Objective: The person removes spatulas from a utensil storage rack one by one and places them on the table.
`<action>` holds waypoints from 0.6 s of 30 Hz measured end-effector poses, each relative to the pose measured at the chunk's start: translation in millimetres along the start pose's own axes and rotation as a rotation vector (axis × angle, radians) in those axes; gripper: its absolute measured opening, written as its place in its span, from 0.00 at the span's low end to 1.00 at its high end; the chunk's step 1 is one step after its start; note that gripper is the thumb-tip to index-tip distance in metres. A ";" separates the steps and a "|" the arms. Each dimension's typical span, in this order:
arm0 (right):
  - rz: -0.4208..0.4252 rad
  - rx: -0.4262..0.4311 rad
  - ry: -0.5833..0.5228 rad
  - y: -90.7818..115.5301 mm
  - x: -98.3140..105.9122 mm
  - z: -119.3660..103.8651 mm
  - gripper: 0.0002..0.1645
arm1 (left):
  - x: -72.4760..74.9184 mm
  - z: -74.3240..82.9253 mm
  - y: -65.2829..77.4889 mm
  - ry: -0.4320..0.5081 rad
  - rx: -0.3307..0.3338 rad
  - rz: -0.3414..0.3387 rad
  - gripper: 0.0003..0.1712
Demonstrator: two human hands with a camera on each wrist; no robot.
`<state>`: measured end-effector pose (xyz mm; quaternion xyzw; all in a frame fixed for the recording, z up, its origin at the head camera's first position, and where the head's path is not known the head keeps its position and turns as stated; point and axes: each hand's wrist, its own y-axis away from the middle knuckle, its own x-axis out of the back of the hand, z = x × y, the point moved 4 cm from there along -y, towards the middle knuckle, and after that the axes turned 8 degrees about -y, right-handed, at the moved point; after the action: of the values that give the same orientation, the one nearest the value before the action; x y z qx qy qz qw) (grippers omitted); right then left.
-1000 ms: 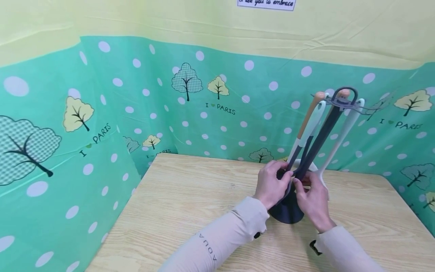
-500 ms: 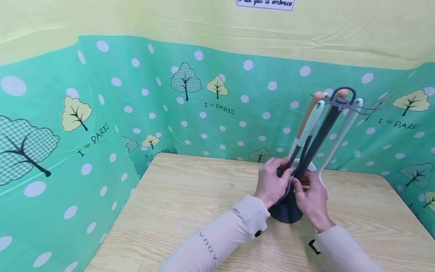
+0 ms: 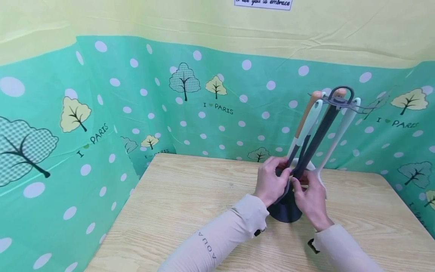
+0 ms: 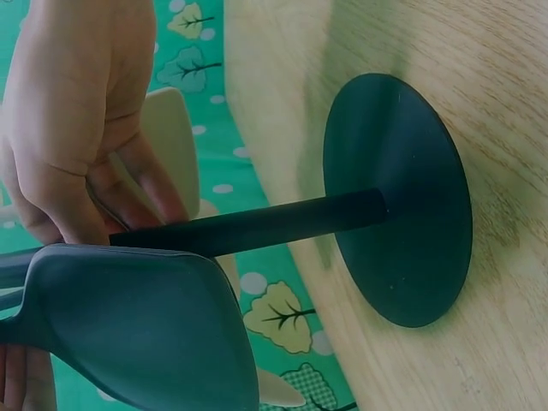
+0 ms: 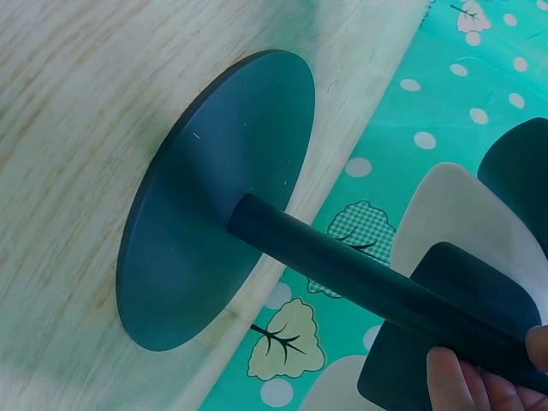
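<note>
A dark utensil stand [image 3: 285, 212] with a round base and upright post [image 5: 342, 265] carries several kitchen utensils on its top ring. They include a mint-handled turner [image 3: 310, 122], a wooden-handled utensil [image 3: 306, 115] and a pale utensil [image 3: 334, 145]. My left hand [image 3: 272, 180] curls its fingers and thumb around the dark lower shaft of the turner, whose broad dark head [image 4: 141, 321] shows in the left wrist view. My right hand [image 3: 310, 197] grips the post, with its fingertips [image 5: 445, 377] against the post's side. The utensil heads partly hide the fingers.
The stand rests on a wood-grain table [image 3: 190, 200], toward the right. A green polka-dot cloth [image 3: 217, 124] hangs behind and to the left, under a yellow band [image 3: 190, 22]. The ring's hooks [image 3: 368, 107] stick out at the top.
Both hands keep the same hold on the stand and turner. The whole scene shifts very slightly left in the head view.
</note>
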<state>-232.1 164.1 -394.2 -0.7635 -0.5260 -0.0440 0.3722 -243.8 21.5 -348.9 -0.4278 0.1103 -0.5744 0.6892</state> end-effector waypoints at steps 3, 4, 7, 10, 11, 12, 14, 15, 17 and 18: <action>-0.003 0.001 -0.001 -0.1 0.1 0.0 0.11 | 0.4 0.8 -0.2 0.001 0.002 -0.002 0.11; -0.005 0.001 0.000 -0.1 0.0 0.1 0.11 | 0.6 1.2 -0.3 0.000 0.002 -0.003 0.11; -0.007 0.003 0.001 -0.3 -0.1 0.3 0.12 | 0.9 2.1 -0.9 0.002 0.003 -0.002 0.11; -0.012 0.007 0.000 -0.5 -0.3 0.6 0.12 | 1.5 3.0 -2.4 0.008 -0.004 0.008 0.11; -0.013 0.008 -0.002 -0.5 -0.2 0.5 0.12 | 1.8 3.4 -3.0 0.007 -0.009 0.013 0.11; -0.015 0.008 -0.004 -0.5 -0.2 0.5 0.12 | 2.4 4.0 -3.7 0.006 -0.015 0.018 0.11; -0.017 0.009 -0.009 -0.6 0.1 0.3 0.12 | 3.9 5.6 -4.9 0.002 -0.028 0.029 0.11; -0.017 0.008 -0.011 -0.6 0.2 0.3 0.12 | 4.8 6.5 -5.4 -0.002 -0.035 0.034 0.11; -0.015 0.010 -0.014 -0.5 0.6 0.2 0.12 | 6.9 8.0 -5.8 0.015 -0.038 0.038 0.10; -0.014 0.012 -0.015 -0.5 0.7 0.1 0.12 | 8.1 8.6 -5.9 0.017 -0.042 0.040 0.10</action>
<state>-232.2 164.8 -393.7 -0.7578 -0.5343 -0.0378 0.3727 -239.7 18.4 -336.7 -0.4348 0.1367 -0.5617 0.6905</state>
